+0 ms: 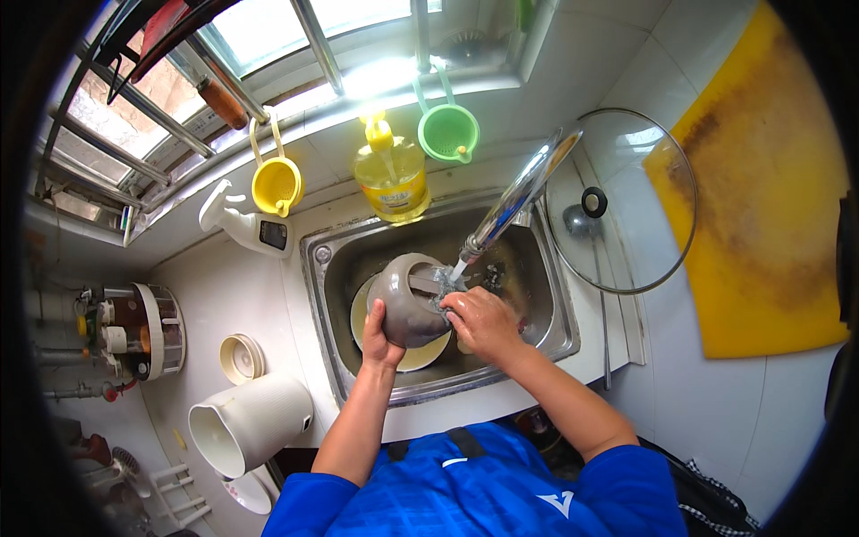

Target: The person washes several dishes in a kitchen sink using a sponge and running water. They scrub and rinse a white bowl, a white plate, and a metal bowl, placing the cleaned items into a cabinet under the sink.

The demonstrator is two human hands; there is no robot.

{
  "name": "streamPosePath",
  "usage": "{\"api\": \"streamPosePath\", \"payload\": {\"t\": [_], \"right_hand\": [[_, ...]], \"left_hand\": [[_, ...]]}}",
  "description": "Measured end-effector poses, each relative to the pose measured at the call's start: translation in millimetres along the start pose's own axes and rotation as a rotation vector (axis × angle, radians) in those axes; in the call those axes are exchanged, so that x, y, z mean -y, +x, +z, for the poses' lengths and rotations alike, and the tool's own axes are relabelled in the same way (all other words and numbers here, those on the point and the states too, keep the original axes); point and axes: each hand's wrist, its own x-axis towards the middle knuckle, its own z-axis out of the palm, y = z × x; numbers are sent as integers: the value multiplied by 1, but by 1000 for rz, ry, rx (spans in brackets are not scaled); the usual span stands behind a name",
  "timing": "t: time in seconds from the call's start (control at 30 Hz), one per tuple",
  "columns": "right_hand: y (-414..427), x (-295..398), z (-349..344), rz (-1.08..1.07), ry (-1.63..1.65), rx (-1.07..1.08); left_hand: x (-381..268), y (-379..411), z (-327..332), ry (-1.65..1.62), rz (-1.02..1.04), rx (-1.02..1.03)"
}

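Observation:
My left hand (384, 339) grips the side of a round grey container (402, 309), tilted over the stainless steel sink (439, 396). Its wide opening faces right, towards the tap, with a flat light strip across the opening. Between the fingertips of my right hand (486, 322) is a grey mesh scourer (448, 285), held at the container's rim. Water runs from the chrome faucet (513, 201) onto the scourer. A pale yellow bowl (429, 354) lies in the sink, partly hidden beneath the container.
Behind the sink stands a dish soap pump bottle (392, 184), with a white spray bottle (258, 228) to its left. A white ribbed jug (251, 423) lies on the left counter. A glass lid (621, 201) and a yellow cutting board (758, 221) are at right.

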Motion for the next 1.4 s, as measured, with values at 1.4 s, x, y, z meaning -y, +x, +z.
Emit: {"api": "streamPosePath", "payload": {"t": [1.4], "right_hand": [[29,7,-2,106,432,-69]], "left_hand": [[-1,-7,4,100,-32,132]]}}
